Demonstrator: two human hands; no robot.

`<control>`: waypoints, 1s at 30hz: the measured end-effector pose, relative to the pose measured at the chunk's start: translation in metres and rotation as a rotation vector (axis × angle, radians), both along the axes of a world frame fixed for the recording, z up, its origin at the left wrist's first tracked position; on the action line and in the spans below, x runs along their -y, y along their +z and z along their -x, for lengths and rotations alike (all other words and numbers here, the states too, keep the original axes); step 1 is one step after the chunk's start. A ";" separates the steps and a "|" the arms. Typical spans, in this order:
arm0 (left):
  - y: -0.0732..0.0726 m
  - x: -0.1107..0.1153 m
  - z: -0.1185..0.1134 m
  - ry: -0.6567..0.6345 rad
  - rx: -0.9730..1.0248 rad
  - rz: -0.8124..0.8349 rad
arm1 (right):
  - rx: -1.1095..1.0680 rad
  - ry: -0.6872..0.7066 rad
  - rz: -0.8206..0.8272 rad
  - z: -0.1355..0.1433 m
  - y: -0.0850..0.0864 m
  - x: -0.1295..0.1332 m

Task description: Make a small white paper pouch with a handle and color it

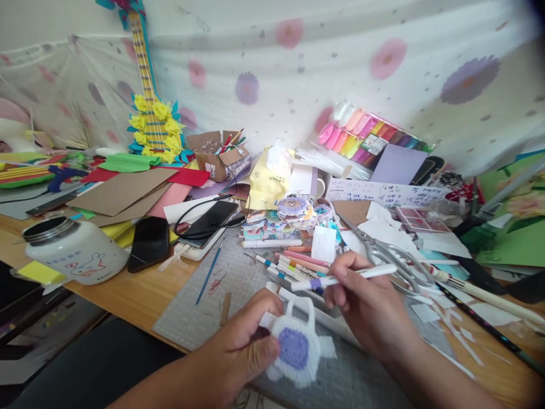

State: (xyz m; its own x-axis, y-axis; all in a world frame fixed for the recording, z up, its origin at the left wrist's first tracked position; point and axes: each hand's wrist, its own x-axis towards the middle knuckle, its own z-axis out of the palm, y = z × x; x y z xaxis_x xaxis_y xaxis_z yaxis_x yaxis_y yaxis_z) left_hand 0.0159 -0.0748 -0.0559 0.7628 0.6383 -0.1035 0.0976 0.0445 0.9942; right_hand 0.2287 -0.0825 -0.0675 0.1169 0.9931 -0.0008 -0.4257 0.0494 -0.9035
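My left hand (251,341) pinches a small white paper cutout (313,358) between thumb and fingers. The cutout has a purple scalloped patch in its middle, a handle-like loop on top and small tabs at the sides. My right hand (366,301) is closed round a white marker (361,275) with a purple band, held nearly level above the cutout and apart from it. Several more markers (289,272) lie just behind my hands. Behind those is a stack of coloured paper cutouts (272,224).
Large scissors (383,255) lie right among paper scraps (426,312). A grey cutting mat (183,318) covers the desk's middle. Two phones (149,241), a white jar (80,253) and a thin blue brush (209,272) are left. A coloured clay pack (370,136) leans at the back.
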 end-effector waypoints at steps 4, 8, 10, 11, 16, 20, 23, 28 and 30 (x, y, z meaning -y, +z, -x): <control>-0.004 -0.006 0.000 0.228 0.051 0.149 | 0.352 -0.064 -0.111 -0.011 0.002 -0.006; -0.006 -0.014 -0.001 0.519 0.134 0.195 | 0.707 0.170 -0.247 -0.013 0.011 -0.005; -0.006 -0.017 0.000 0.607 0.146 0.210 | 0.790 0.208 -0.256 -0.013 0.012 -0.006; -0.005 -0.017 0.000 0.633 0.147 0.216 | 0.823 0.179 -0.241 -0.013 0.010 -0.007; -0.002 -0.019 0.000 0.662 0.157 0.233 | 1.071 0.035 -0.225 -0.026 -0.008 -0.020; -0.003 -0.017 -0.001 0.642 0.153 0.214 | 1.419 0.058 -0.340 -0.031 -0.009 -0.023; -0.004 -0.015 -0.002 0.594 0.120 0.199 | 1.308 -0.078 -0.420 -0.030 0.008 -0.009; -0.005 -0.014 -0.004 0.570 0.080 0.193 | 0.545 0.762 -0.335 -0.037 0.036 0.018; -0.006 -0.013 -0.005 0.562 0.063 0.196 | 0.390 0.810 -0.304 -0.037 0.034 0.016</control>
State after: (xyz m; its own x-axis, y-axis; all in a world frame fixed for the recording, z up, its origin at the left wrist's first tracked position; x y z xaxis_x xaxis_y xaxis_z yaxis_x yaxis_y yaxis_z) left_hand 0.0211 -0.0614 -0.0614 0.3222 0.9195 -0.2251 -0.0532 0.2550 0.9655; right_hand 0.2662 -0.0981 -0.0338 -0.6703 0.7235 0.1653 -0.1046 0.1284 -0.9862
